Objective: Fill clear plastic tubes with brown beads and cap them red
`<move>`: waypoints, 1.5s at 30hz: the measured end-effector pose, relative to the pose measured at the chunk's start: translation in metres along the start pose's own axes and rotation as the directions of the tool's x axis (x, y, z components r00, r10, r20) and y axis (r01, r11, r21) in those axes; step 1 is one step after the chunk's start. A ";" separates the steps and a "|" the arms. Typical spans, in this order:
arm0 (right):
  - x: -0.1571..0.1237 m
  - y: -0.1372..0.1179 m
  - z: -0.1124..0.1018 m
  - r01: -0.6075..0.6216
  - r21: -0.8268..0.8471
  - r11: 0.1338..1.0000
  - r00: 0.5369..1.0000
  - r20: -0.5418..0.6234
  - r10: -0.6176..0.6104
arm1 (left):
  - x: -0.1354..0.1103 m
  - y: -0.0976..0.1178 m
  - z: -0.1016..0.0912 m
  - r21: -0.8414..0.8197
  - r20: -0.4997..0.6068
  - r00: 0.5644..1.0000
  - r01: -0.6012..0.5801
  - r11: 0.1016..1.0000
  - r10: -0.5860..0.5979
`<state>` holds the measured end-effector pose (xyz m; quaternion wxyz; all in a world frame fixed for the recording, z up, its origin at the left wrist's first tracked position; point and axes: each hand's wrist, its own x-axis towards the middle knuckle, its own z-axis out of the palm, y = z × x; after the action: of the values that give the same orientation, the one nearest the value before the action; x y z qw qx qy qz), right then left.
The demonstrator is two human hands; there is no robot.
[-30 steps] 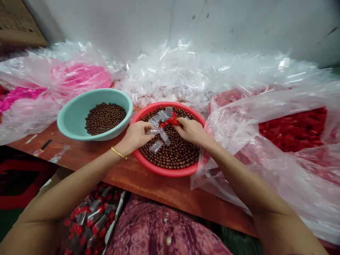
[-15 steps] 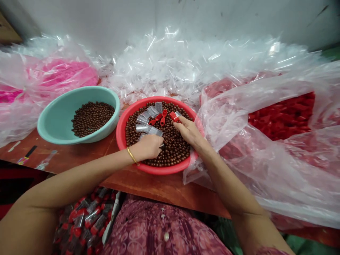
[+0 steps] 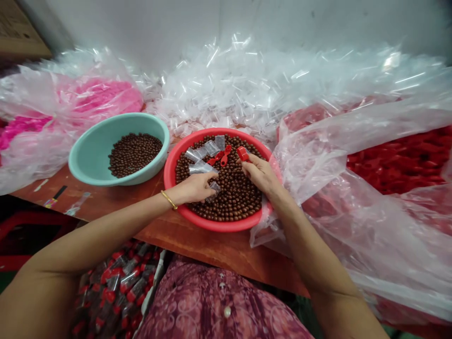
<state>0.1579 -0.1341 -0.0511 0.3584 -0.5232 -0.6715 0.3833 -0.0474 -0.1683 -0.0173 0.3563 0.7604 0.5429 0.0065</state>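
Note:
A red basin (image 3: 170, 181) holds many small brown balls (image 3: 233, 197). Above its near left part is my left hand (image 3: 197, 187), fingers closed on a short clear plastic tube (image 3: 213, 191) whose open end points at the balls. My right hand (image 3: 259, 173), over the basin's right side, pinches a red plastic cap (image 3: 242, 153) between thumb and fingers. Loose clear tubes (image 3: 202, 167) lie on the balls beyond my left hand. Beside them rest a few red caps (image 3: 225, 156) with a looped end.
On the left stands a turquoise basin (image 3: 84, 165) with more brown balls. Clear tubes (image 3: 226, 84) are heaped along the wall. At right, an open plastic bag (image 3: 318, 155) holds red caps; pink pieces (image 3: 102, 96) fill another bag. Below the table edge lie filled red-capped tubes (image 3: 120, 282).
My left hand has turned and lifted slightly, so the tube in it now shows. My right hand stays nearly in place with the red cap. The whole view has shifted a little.

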 end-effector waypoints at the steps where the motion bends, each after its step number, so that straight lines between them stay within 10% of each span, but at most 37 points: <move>1: 0.000 0.001 0.000 -0.001 0.002 1.000 1.000 0.000 0.001 | -0.002 0.001 -0.001 0.076 -0.027 1.000 -0.005 0.997 0.007; 10: -0.003 0.001 0.001 0.049 0.039 0.998 0.999 -0.026 -0.048 | 0.010 0.034 0.013 0.516 -0.007 0.991 -0.111 0.850 0.133; 18: -0.007 -0.006 -0.004 0.040 0.151 0.988 0.997 -0.075 -0.029 | 0.057 0.030 0.025 -0.097 -0.077 0.994 -0.088 0.991 0.081; 23: -0.006 -0.005 -0.004 0.011 0.131 0.991 0.994 -0.105 0.003 | 0.036 0.017 0.010 -0.704 -0.072 0.994 -0.108 0.702 0.081; 29: -0.005 -0.002 0.002 0.000 0.048 0.999 0.991 -0.130 0.006 | 0.008 0.009 0.003 -0.783 -0.093 0.983 -0.170 0.599 0.158; 38: -0.008 -0.002 0.003 0.037 -0.200 0.979 0.982 -0.176 -0.073 | 0.004 -0.008 -0.004 -0.018 -0.149 0.929 -0.344 0.939 0.338; 45: -0.011 -0.005 0.001 0.039 -0.400 0.916 0.982 -0.153 -0.109 | 0.014 0.021 0.021 0.572 0.081 0.911 -0.374 0.730 0.404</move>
<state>0.1572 -0.1458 -0.0477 0.3164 -0.5898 -0.7209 0.1796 -0.0157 -0.1711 -0.0269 0.0869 0.9281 0.3563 -0.0645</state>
